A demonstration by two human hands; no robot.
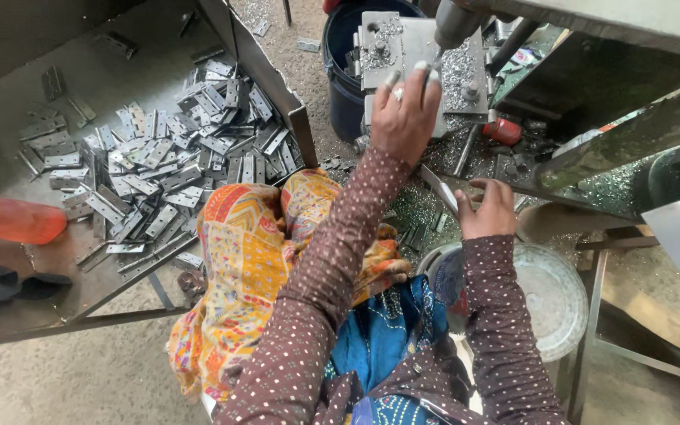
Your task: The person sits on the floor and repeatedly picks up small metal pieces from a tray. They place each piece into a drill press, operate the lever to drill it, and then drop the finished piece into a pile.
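The fingers (pixel 393 79) of the left hand (pixel 404 118) are spread apart and press flat on a metal plate (pixel 403 47) under the drill bit (pixel 440 53), arm stretched forward. The right hand (pixel 488 211) has its fingers curled closed around a thin metal piece (pixel 439 189), near the pale bucket (pixel 552 295).

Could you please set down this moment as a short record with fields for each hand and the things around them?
Left hand: fingertips pressed on the metal jig plate under the drill bit.
Right hand: closed around a flat metal lever.
Jig surface: strewn with metal shavings.
Tray, to the left: holds a heap of metal hinges.
Below the right hand: round metal bowl.
Behind the jig: dark bucket.
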